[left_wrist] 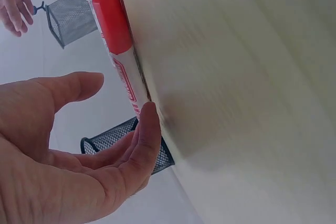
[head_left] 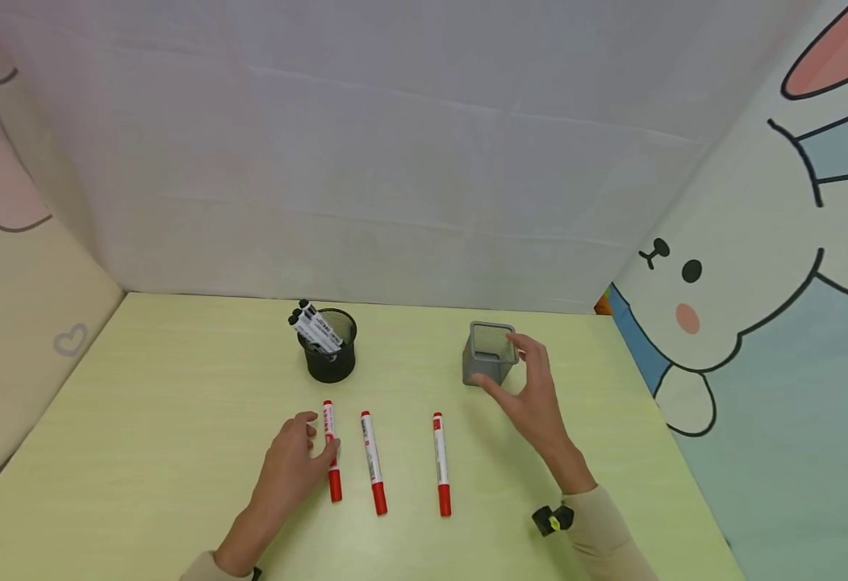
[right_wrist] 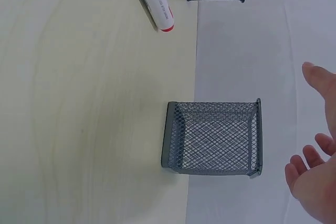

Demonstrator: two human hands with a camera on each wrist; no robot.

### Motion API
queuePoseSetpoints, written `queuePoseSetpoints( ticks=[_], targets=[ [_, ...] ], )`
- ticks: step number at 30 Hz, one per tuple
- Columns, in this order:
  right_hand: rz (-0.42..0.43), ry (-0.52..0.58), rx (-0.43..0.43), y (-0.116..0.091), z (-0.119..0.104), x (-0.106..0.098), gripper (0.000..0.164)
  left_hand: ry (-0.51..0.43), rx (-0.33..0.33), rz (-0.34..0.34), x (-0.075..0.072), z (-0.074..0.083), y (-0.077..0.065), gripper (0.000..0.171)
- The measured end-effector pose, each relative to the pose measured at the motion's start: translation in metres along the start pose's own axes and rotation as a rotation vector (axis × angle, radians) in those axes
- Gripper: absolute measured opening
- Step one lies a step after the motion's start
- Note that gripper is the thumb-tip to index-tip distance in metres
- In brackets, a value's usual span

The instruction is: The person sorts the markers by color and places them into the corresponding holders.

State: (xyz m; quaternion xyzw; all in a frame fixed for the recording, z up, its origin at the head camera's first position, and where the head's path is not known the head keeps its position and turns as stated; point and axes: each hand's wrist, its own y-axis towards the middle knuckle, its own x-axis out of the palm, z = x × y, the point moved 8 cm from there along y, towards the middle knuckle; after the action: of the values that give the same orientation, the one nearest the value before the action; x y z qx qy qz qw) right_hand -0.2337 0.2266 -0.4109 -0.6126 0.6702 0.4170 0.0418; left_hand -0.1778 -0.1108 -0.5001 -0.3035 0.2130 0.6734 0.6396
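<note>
My left hand (head_left: 289, 464) is beside the leftmost red marker (head_left: 334, 486), which lies lengthwise on the table. Thumb and fingers stand apart around that marker, with a gap between them in the left wrist view, where its red cap (left_wrist: 113, 22) shows. Over on the right, my right hand (head_left: 537, 407) is spread at the grey square mesh pen holder (head_left: 478, 371), thumb toward its front and fingers by its rim. Seen from the right wrist, the upright holder (right_wrist: 215, 137) is apart from the thumb and fingers (right_wrist: 298, 163). Nothing is inside it.
Two more red markers, a middle one (head_left: 373, 456) and a right one (head_left: 441, 460), lie between the hands. At the back left, a round black mesh pen holder (head_left: 331, 369) holds several black-capped markers (head_left: 315, 329). A white sheet (head_left: 394, 202) hangs behind the table.
</note>
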Motion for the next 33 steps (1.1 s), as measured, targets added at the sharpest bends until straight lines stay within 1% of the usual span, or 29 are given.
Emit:
queuePoseSetpoints(
  ticks=[7,16,20,26,33],
  targets=[
    [-0.033,0.054,0.125,0.001,0.023,-0.004,0.086,0.021,0.001,-0.006,0.005,0.001,-0.002,0.055],
    [-0.112,0.114,0.264,-0.002,0.053,-0.001,0.092,0.023,-0.006,-0.016,0.009,0.002,-0.002,0.056],
    [-0.144,0.144,0.302,-0.002,0.062,0.0,0.093,0.019,-0.01,-0.021,0.01,0.002,0.0,0.056],
    [-0.185,0.157,0.346,-0.001,0.073,0.005,0.095,0.011,-0.035,-0.039,0.012,0.0,0.002,0.058],
    [-0.226,0.188,0.369,0.004,0.08,0.014,0.095,-0.018,-0.038,-0.042,0.013,0.0,0.002,0.056]
  ],
)
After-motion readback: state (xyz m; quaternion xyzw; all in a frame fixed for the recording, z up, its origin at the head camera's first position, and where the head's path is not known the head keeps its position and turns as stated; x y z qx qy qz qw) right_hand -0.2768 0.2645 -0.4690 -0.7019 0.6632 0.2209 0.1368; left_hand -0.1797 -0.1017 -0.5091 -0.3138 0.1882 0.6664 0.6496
